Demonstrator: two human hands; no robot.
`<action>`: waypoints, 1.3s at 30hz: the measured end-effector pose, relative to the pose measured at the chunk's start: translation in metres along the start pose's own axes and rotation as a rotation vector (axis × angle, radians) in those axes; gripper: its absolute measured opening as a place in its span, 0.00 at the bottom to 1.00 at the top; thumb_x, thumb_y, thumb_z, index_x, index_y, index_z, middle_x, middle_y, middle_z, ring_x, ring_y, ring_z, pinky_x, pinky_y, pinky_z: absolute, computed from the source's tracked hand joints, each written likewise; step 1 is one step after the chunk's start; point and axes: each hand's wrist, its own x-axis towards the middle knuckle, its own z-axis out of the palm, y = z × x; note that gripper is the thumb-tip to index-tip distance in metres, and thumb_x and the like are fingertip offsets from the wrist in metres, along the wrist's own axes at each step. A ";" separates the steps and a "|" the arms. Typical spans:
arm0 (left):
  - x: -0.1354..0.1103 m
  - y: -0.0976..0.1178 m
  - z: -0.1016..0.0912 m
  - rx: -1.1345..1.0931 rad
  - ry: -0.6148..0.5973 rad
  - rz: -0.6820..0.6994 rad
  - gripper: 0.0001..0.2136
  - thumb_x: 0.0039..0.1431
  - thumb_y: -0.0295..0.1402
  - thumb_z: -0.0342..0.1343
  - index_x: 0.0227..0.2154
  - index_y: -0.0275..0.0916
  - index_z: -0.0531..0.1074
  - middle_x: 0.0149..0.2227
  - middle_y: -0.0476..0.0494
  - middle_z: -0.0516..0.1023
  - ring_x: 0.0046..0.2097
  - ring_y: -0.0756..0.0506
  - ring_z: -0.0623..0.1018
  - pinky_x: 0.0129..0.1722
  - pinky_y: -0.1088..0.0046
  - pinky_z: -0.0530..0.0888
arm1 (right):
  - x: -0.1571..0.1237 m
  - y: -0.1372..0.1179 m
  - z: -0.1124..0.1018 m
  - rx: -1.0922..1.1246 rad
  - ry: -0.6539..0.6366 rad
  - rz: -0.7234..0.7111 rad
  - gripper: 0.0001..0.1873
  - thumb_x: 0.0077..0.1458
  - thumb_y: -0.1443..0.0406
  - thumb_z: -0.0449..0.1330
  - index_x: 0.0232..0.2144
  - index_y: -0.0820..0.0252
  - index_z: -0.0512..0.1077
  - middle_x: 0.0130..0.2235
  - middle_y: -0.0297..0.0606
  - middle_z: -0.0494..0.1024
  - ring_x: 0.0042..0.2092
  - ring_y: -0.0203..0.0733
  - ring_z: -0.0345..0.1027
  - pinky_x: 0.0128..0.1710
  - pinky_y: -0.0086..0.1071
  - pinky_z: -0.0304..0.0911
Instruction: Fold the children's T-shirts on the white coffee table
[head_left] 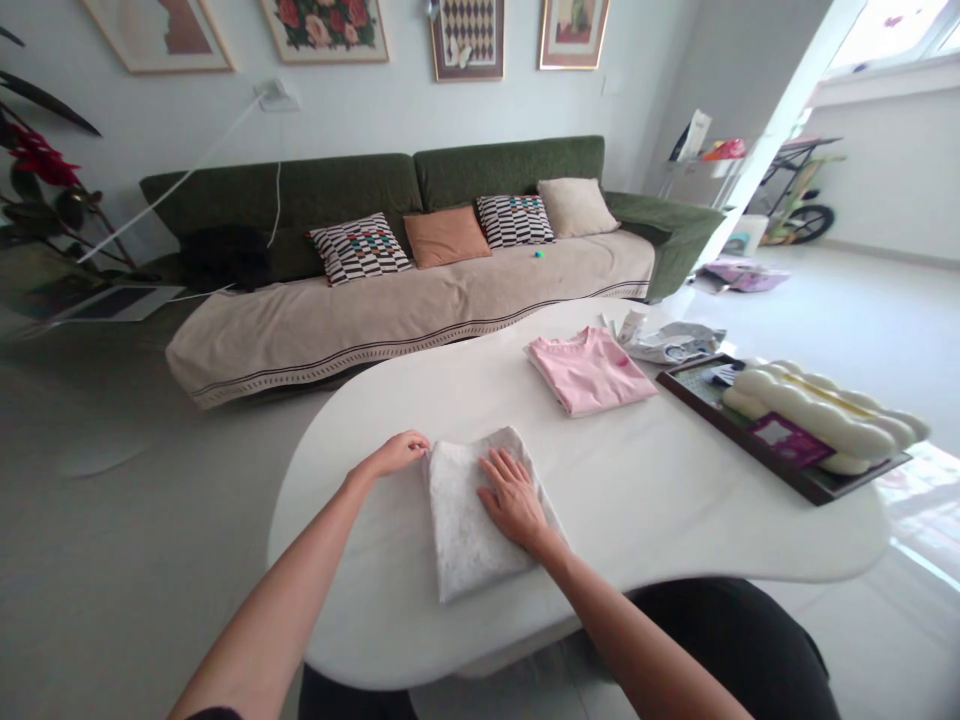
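A folded light-grey cloth garment [469, 530] lies flat on the white table in front of me; its exact kind is hidden by the folds. My left hand [400, 453] is at its far left corner, with the fingers closed in a pinch at the edge. Flat on the garment's upper right part rests my right hand [514, 497], palm down and fingers stretched out. Farther back on the table is a neatly folded pink T-shirt [592, 372], apart from both hands.
The white table [360, 600] has a rounded edge. At its right stands a dark tray [739, 430] holding a cream, puffy tissue-box cover [825, 410]. A crumpled plastic bag [679, 342] and a small white bottle [632, 325] lie behind. A green sofa [360, 185] with cushions stands beyond.
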 end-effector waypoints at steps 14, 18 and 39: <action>-0.012 0.007 0.030 0.308 0.228 -0.080 0.06 0.43 0.27 0.54 0.27 0.40 0.72 0.36 0.43 0.71 0.44 0.43 0.68 0.45 0.71 0.62 | 0.000 -0.002 0.002 -0.018 -0.008 0.001 0.26 0.56 0.60 0.48 0.57 0.57 0.56 0.60 0.41 0.53 0.62 0.46 0.39 0.57 0.44 0.41; -0.022 0.023 0.046 0.168 0.470 -0.168 0.06 0.50 0.30 0.49 0.30 0.39 0.71 0.36 0.42 0.72 0.39 0.45 0.71 0.42 0.72 0.64 | -0.001 -0.001 -0.001 0.001 -0.017 -0.004 0.26 0.55 0.61 0.49 0.57 0.57 0.55 0.60 0.42 0.52 0.61 0.46 0.40 0.57 0.44 0.41; -0.036 0.018 0.081 -0.368 0.650 -0.324 0.16 0.46 0.37 0.52 0.39 0.38 0.67 0.29 0.48 0.73 0.30 0.49 0.72 0.28 0.77 0.66 | 0.064 0.038 -0.019 0.211 0.154 0.368 0.15 0.55 0.67 0.47 0.45 0.60 0.60 0.39 0.41 0.72 0.38 0.39 0.65 0.37 0.29 0.55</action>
